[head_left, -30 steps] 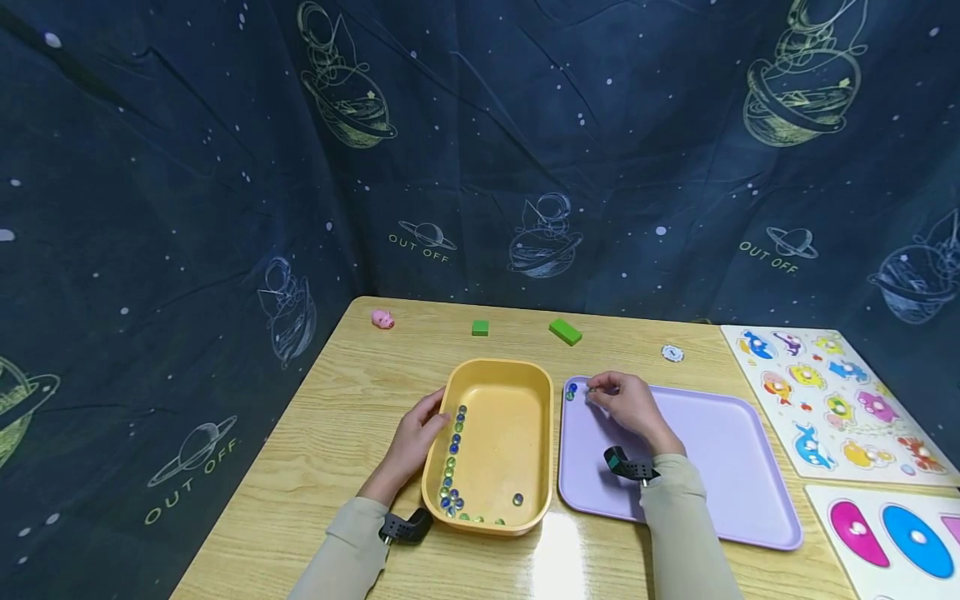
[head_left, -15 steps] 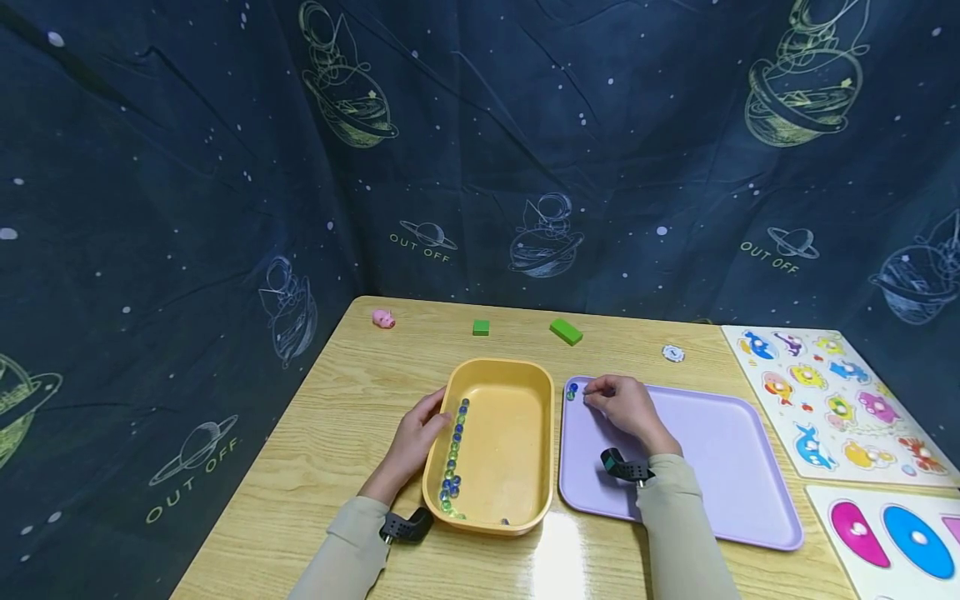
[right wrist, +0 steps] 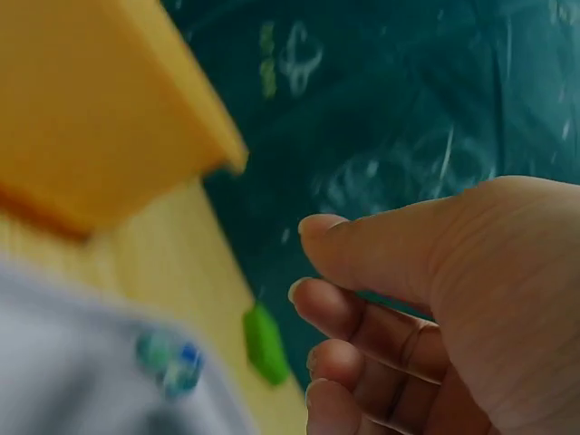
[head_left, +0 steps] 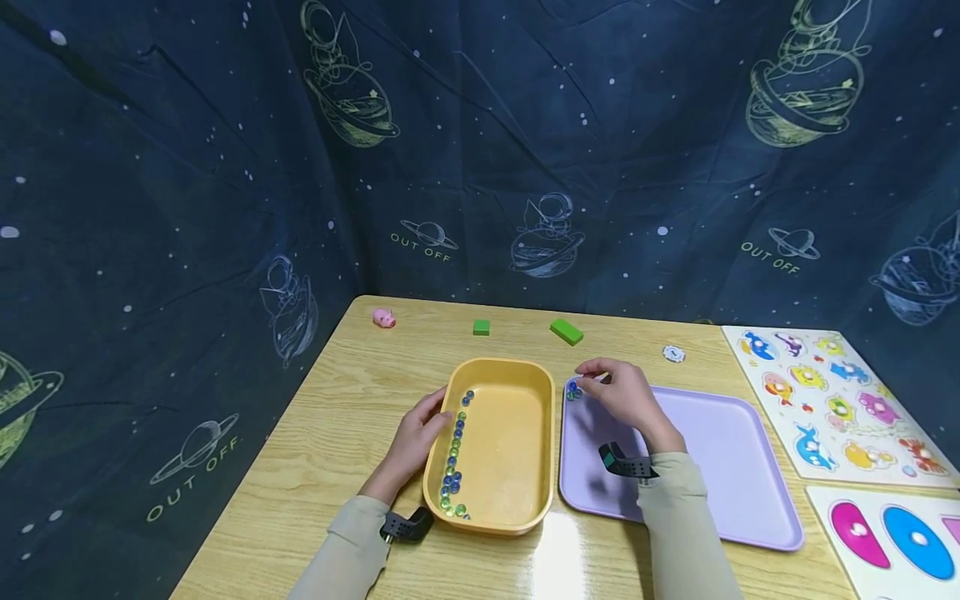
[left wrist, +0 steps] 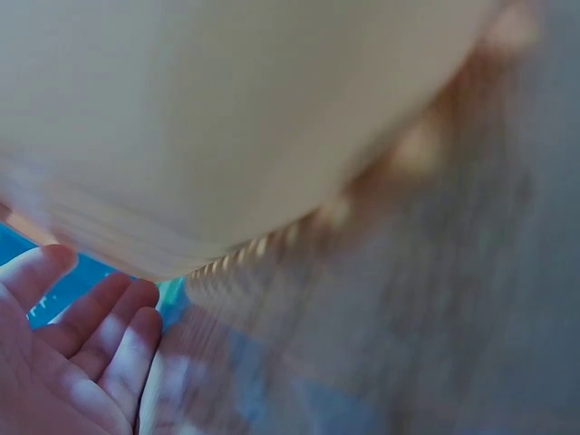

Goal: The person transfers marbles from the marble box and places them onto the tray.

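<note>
On the table, my left hand (head_left: 415, 435) holds the left wall of a yellow plastic box (head_left: 517, 417), thumb over the rim and fingers outside. Green and blue glass marbles (head_left: 454, 454) lie in a line along that box's left side. My right hand (head_left: 621, 390) is above the far left corner of a purple tray (head_left: 720, 467). In the right wrist view its thumb and index finger (right wrist: 326, 308) are slightly apart, with nothing between them. Just below, a small cluster of marbles (right wrist: 170, 362) sits in the tray corner.
A pink toy pig (head_left: 383, 318), two green blocks (head_left: 566, 332) and a white round chip (head_left: 673, 354) stand along the table's back. Two puzzle boards (head_left: 832, 400) lie at the right. Dark space-printed cloth (head_left: 480, 150) hangs behind.
A marble has left my right hand and joined the two in the tray corner; the hand has lifted slightly back. Inside the box, marbles have rolled leftward and spread up the left side.
</note>
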The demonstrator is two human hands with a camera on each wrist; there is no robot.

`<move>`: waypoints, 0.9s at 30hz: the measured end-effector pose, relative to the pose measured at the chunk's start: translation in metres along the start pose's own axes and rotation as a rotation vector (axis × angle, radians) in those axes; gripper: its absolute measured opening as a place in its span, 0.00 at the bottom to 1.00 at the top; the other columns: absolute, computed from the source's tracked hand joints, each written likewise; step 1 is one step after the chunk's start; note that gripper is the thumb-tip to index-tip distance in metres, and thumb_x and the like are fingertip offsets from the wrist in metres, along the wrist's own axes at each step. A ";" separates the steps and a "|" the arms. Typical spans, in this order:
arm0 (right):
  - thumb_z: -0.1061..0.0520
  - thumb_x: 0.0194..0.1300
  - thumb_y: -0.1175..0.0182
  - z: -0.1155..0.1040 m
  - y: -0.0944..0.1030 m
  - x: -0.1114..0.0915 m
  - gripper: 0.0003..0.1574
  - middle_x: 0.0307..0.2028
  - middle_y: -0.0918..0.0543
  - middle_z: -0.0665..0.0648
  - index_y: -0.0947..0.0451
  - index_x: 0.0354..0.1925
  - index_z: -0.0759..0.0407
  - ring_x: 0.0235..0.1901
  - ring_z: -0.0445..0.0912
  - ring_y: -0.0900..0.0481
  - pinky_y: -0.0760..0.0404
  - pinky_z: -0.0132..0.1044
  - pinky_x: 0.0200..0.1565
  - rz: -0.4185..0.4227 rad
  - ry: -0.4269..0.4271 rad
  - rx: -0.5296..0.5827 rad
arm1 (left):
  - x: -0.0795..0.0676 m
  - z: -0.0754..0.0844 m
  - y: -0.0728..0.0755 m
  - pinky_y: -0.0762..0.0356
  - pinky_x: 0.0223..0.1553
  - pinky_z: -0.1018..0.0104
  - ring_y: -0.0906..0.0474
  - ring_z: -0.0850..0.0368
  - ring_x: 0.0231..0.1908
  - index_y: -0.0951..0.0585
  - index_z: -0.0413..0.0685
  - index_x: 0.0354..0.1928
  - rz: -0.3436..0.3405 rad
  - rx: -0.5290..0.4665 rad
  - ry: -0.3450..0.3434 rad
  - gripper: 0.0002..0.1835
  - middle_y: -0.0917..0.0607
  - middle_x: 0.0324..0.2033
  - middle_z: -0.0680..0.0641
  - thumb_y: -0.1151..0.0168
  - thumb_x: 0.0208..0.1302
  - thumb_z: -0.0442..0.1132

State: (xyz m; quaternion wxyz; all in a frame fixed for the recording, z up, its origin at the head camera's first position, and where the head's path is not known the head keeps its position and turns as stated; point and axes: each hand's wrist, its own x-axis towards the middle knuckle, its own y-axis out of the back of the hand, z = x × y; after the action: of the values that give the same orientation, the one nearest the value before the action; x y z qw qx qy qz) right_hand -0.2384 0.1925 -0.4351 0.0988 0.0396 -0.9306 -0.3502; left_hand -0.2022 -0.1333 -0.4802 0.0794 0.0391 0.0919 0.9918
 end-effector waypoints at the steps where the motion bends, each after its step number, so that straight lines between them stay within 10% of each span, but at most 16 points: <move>1: 0.54 0.58 0.39 -0.007 0.000 -0.001 0.12 0.35 0.18 0.51 0.19 0.40 0.57 0.30 0.46 0.25 0.25 0.37 0.30 -0.006 0.009 0.011 | 0.000 0.000 0.000 0.29 0.49 0.68 0.31 0.48 0.54 0.35 0.46 0.64 0.000 -0.001 -0.002 0.24 0.32 0.60 0.42 0.49 0.65 0.36; 13: 0.51 0.60 0.41 -0.078 -0.035 -0.014 0.06 0.34 0.20 0.43 0.19 0.37 0.46 0.30 0.42 0.25 0.23 0.35 0.31 -0.183 0.185 0.100 | 0.007 -0.019 -0.001 0.23 0.40 0.66 0.24 0.51 0.43 0.31 0.53 0.62 0.024 -0.019 -0.001 0.23 0.22 0.48 0.44 0.47 0.64 0.39; 27: 0.50 0.61 0.42 -0.112 -0.092 -0.033 0.06 0.28 0.21 0.40 0.19 0.33 0.48 0.24 0.40 0.28 0.31 0.27 0.24 -0.400 0.289 0.057 | -0.004 0.014 0.000 0.23 0.39 0.68 0.27 0.40 0.48 0.37 0.40 0.64 -0.048 -0.015 0.012 0.24 0.26 0.52 0.34 0.52 0.66 0.34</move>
State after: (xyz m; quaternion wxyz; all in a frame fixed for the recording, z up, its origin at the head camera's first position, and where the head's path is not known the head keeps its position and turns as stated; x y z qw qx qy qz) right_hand -0.1822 0.0556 -0.4181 0.1584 0.2754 -0.8899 -0.3273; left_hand -0.1965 -0.1315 -0.4668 0.1031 0.0304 0.0857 0.9905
